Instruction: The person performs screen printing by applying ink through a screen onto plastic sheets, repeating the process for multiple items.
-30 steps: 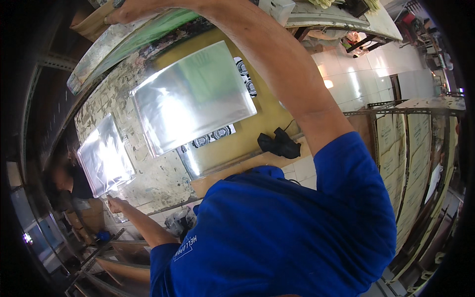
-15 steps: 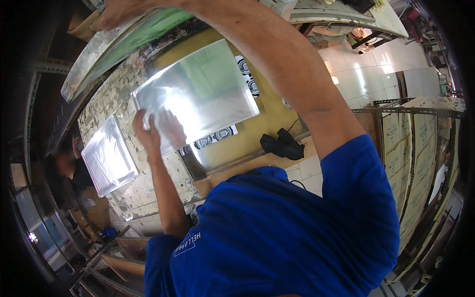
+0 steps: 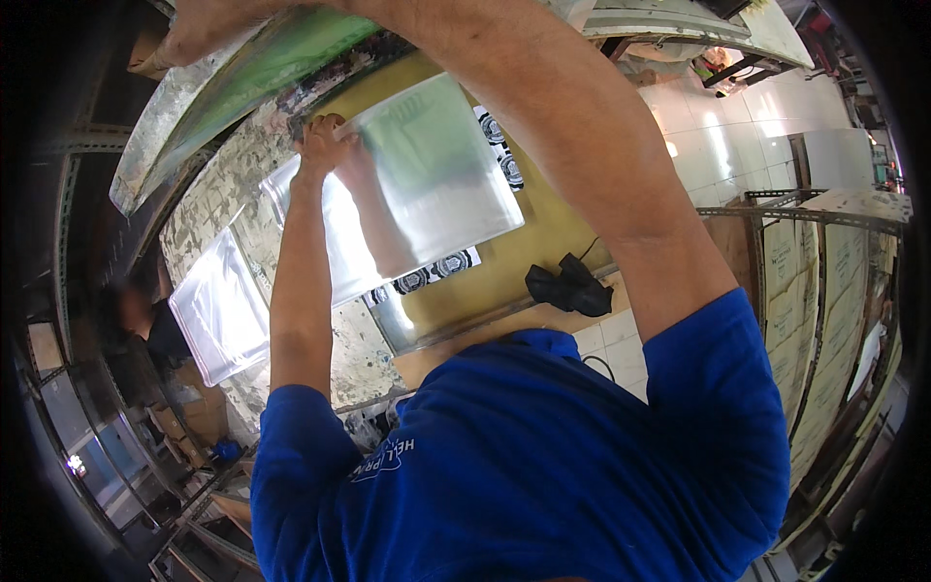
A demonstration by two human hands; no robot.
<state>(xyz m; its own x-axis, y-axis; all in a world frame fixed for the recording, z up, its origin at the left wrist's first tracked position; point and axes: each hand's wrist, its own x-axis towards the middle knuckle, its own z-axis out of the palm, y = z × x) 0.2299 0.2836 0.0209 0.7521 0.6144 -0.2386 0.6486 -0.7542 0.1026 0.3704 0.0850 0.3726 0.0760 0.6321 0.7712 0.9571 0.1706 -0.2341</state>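
My left hand (image 3: 325,147) is at the left edge of a shiny clear plastic sheet (image 3: 441,179), its fingers curled and closed at that edge. The sheet lies over a yellowish board (image 3: 427,310), with black-and-white round printed patterns (image 3: 436,272) showing beyond its edges. At the upper left, my right hand (image 3: 208,31) reaches across and grips the wooden end of a raised, tilted screen frame (image 3: 141,160) with green mesh (image 3: 301,63). Its fingertips are partly hidden. A second pile of clear plastic sheets (image 3: 223,310) lies to the left on the worn, paint-spotted table (image 3: 359,354).
A black cloth-like bundle (image 3: 567,284) with a cord sits at the board's near right. Metal racks stand at left and right (image 3: 776,320). A person (image 3: 160,325) is at the far left. Another table (image 3: 669,24) stands at the upper right.
My left hand has moved up and away along the sheet's left edge, its forearm now stretched farther over the table. My right hand stays on the tilted frame. The view has shifted slightly.
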